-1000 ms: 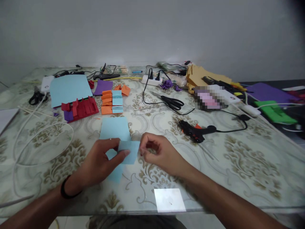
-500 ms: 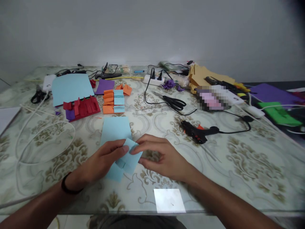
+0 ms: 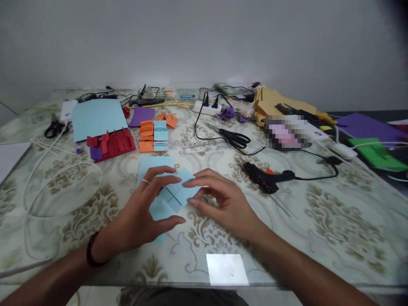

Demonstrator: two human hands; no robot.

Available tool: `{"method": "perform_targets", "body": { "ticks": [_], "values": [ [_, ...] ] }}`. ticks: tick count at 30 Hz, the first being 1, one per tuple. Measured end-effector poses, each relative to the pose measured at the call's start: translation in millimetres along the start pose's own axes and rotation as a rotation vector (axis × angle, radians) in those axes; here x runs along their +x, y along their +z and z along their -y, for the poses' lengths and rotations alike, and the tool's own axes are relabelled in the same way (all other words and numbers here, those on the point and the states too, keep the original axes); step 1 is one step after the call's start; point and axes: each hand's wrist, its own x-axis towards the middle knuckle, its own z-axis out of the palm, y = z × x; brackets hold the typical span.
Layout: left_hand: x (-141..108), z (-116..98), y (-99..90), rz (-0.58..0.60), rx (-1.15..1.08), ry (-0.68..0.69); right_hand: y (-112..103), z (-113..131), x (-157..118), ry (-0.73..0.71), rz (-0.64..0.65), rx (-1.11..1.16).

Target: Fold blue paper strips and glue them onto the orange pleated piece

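A small folded light-blue paper with crease lines lies tilted between my hands, above a larger light-blue sheet on the table. My right hand grips the folded paper's right corner, fingertips on top and thumb at the lower edge. My left hand, with a ring and a dark wristband, has its fingers spread. Its fingertips reach over the paper's upper left side, and its thumb stands apart from the paper. Part of the larger sheet is hidden under the left hand.
Behind the hands lie orange and blue folded pieces, red folded pieces and a blue sheet. To the right are black-handled scissors and a black glue gun. A white cable loops at left; a white square lies in front.
My left hand has loosened its pinch on the folded paper and spread its fingers. The paper has turned and shifted slightly right, showing its crease lines. My right hand stays at its right side.
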Motion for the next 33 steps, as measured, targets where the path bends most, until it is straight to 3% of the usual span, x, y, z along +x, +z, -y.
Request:
{"method": "perform_targets", "body": {
  "ticks": [2, 5, 16, 33],
  "values": [
    [0.4, -3.4, 0.2, -0.046, 0.178, 0.076, 0.5, -1.0, -0.4, 0.019, -0.002, 0.032],
    [1.2, -7.2, -0.9, -0.094, 0.258, 0.130, 0.8, -1.3, -0.7, 0.044, -0.006, 0.074],
    [1.6, -5.9, -5.6, -0.143, 0.199, 0.145, 1.5, 5.0, -0.7, 0.078, 0.020, 0.027],
    [2.6, -6.7, -6.4, -0.158, 0.162, 0.203, 4.3, 8.2, -4.5, -0.055, 0.033, -0.041]
  ]
}}
